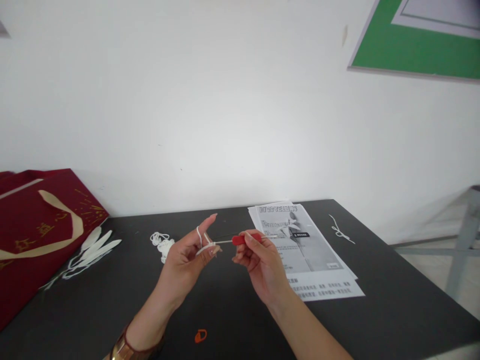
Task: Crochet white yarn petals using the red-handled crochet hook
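My left hand (pixel 187 260) pinches a small strip of white yarn work (pixel 205 248) between thumb and finger, with a strand looped round the raised index finger. My right hand (pixel 262 260) is closed on the red handle of a crochet hook (pixel 237 240). The hook's thin metal shaft points left and meets the yarn work at my left fingertips. Behind my left hand lies a tangle of white yarn (pixel 162 245) on the dark table.
Printed sheets (pixel 318 250) lie under and beyond my right hand. A red bag (pixel 33 235) and white crocheted pieces (pixel 93 252) are at the left. An orange stitch marker (pixel 200 335) lies in front, a white yarn piece (pixel 340 231) at the right. A wall (pixel 225 125) stands behind the table (pixel 232 310).
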Demonstrator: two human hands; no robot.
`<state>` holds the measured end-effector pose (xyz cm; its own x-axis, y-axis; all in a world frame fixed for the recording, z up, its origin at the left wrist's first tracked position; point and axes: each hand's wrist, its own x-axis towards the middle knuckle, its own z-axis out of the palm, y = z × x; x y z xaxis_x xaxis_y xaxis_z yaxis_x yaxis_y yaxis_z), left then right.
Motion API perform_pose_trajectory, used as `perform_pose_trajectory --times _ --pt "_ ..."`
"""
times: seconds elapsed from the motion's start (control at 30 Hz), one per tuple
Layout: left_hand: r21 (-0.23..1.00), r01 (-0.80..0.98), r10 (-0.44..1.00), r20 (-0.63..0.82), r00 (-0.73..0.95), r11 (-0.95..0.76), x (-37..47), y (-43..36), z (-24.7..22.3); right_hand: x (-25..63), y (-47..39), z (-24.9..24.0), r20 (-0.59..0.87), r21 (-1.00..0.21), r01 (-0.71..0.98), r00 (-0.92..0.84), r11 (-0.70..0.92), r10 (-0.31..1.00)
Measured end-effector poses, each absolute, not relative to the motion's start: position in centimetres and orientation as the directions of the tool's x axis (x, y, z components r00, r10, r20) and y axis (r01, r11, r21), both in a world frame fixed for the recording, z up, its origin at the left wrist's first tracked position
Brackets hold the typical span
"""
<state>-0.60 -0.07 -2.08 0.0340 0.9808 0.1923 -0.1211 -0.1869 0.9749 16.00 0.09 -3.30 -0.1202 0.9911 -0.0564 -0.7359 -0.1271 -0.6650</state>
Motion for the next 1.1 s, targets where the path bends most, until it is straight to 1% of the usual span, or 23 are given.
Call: perform_pose_trajectory --times 0.13,0.23,0.37,0.47,0.6,0.7,0.77,0.83,0.87,0.9,0.93,1.0,1.03,1.1 --pt "0.944 -0.294 0.989 0.148 -0.027 -0.149 0.4 -0.3 -2.7 15.9 0.1 -3.4 -0.062 -0.649 -0.751 -0.106 -0.121 0.992" --pt "0.923 -0.367 0.991 0.090 -0.096 -0.120 1.2 -0.4 -3.1 15.7 0.1 -3.5 -0.060 -0.649 -0.755 -0.070 -0.092 0.996" --pt "0.911 -0.400 0.988 0.047 -0.148 -0.103 2.0 -0.5 -3.3 15.6 -0.1 -3.6 -0.044 -0.667 -0.740 -0.071 -0.082 0.996" --pt "0.898 -0.423 0.985 0.053 -0.164 -0.118 2.2 -0.6 -3.3 15.5 -0.2 -3.7 -0.015 -0.682 -0.729 -0.066 -0.059 0.998" --pt "0.901 -0.409 0.982 0.082 -0.170 -0.146 2.2 -0.6 -3.1 15.5 -0.2 -3.7 0.039 -0.721 -0.693 -0.029 0.008 0.999" --pt "0.912 -0.375 0.972 0.088 -0.216 -0.166 2.3 -0.6 -3.2 15.5 -0.4 -3.6 0.094 -0.787 -0.609 0.033 0.095 0.995" --pt "0.918 -0.357 0.965 0.085 -0.249 -0.173 2.5 -0.6 -3.2 15.5 -0.8 -3.6 0.182 -0.856 -0.473 0.101 0.208 0.978" --pt "0.911 -0.379 0.964 0.062 -0.259 -0.160 2.6 -0.6 -3.2 15.6 -1.3 -3.8 0.348 -0.895 -0.249 0.131 0.371 0.928" --pt "0.899 -0.414 0.968 0.038 -0.250 -0.142 2.5 -0.6 -3.2 15.7 -1.6 -3.9 0.462 -0.874 -0.108 0.113 0.473 0.879" --pt "0.880 -0.461 0.974 0.010 -0.227 -0.117 2.5 -0.6 -3.1 15.8 -1.9 -4.1 0.592 -0.806 0.009 0.041 0.592 0.805" --pt "0.853 -0.514 0.981 -0.020 -0.193 -0.084 2.3 -0.5 -3.0 15.9 -2.1 -4.2 0.676 -0.729 0.087 -0.062 0.678 0.735" --pt "0.795 -0.607 0.992 -0.068 -0.108 -0.012 1.9 -0.4 -2.7 16.2 -2.4 -4.4 0.769 -0.603 0.152 -0.150 0.783 0.621" --pt "0.772 -0.635 0.995 -0.080 -0.062 0.022 1.7 -0.4 -2.6 16.3 -2.4 -4.4 0.784 -0.577 0.156 -0.167 0.801 0.598" --pt "0.748 -0.660 0.997 -0.077 0.018 0.069 1.1 -0.3 -2.3 16.4 -2.3 -4.3 0.776 -0.600 0.125 -0.151 0.790 0.613"
